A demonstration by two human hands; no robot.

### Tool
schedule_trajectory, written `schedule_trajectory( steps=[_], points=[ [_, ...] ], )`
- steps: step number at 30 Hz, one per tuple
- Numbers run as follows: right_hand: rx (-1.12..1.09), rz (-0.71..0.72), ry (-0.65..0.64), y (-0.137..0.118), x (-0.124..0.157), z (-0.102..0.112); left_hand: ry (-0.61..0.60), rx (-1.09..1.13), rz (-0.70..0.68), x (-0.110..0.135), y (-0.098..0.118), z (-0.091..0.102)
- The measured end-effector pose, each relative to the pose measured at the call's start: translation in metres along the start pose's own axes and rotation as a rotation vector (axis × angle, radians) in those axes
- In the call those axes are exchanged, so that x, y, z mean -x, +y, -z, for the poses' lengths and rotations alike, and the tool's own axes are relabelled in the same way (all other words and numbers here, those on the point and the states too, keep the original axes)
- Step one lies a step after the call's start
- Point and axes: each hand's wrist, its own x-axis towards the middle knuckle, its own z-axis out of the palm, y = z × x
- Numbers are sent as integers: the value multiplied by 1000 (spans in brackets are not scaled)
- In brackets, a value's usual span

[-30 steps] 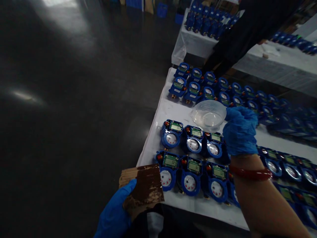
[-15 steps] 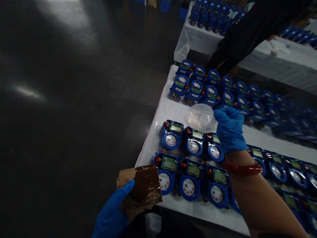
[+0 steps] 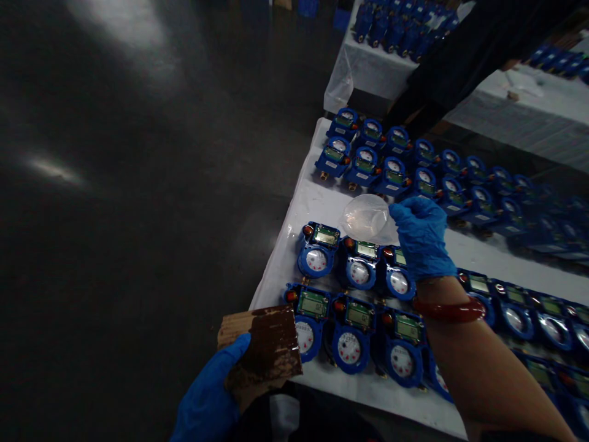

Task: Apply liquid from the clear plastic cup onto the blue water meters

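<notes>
1. The right hand (image 3: 421, 236), in a blue glove, pinches the rim of a clear plastic bowl (image 3: 365, 216), with its fingers closed tight on it.
2. The bowl is up in the air and tipped on its side. It hangs over the bare white strip of the table (image 3: 322, 205), near the left edge.
3. The left hand (image 3: 209, 399), gloved in blue too, is closed on a brown piece of cardboard (image 3: 264, 344), just off the table's near left corner.
4. The bowl looks thin, light and bendy, so a hard squeeze could dent it. It looks smooth too, so it may slip in a glove. The rim seems the best place to hold, since it is likely the stiffest part.
5. The cardboard looks flat and light. Dark stuff covers much of it (wet or dry, I cannot tell).
6. Blue meters (image 3: 354, 301) sit in two rows by the near left corner, packed side by side. Each has a round dial and a small green screen.
7. More meters (image 3: 391, 162) stand in rows along the far edge.
8. A red bangle (image 3: 448, 310) circles the right wrist.
9. Another person's dark sleeve (image 3: 460, 61) is above the far edge. Behind it is a second white table (image 3: 381, 73).
</notes>
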Motion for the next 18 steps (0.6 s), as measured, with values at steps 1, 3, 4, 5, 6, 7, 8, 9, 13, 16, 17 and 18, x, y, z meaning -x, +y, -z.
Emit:
schedule_trajectory(
  steps=[1,3,4,5,6,7,8,9,13,16,17,18],
  points=[
    [6,4,1,0,0,0,4,15,6,-1,1,0],
    [11,-5,-3,-1,0,-1,10,40,27,-2,3,0],
    [15,-18,-1,-2,-1,-1,10,36,38,-2,4,0],
    [19,-36,8,-3,-1,-2,11,25,50,-2,4,1],
    [17,-53,25,-4,-2,-2,13,12,63,-2,5,1],
    [11,-68,43,-5,-2,-3,15,1,74,-2,4,2],
    [3,-79,59,-7,-3,-3,14,-8,80,-1,4,2],
    [-6,-88,71,-8,-3,-4,10,-15,82,-1,3,2],
    [-33,-97,73,-10,-3,-4,1,-16,40,-1,0,3],
    [-50,-80,71,-9,-4,-4,-23,-29,18,-3,0,5],
    [-52,-71,70,-8,-4,-4,-31,-34,19,-3,1,6],
    [-51,-61,70,-8,-5,-4,-37,-38,22,-4,2,7]
  ],
)
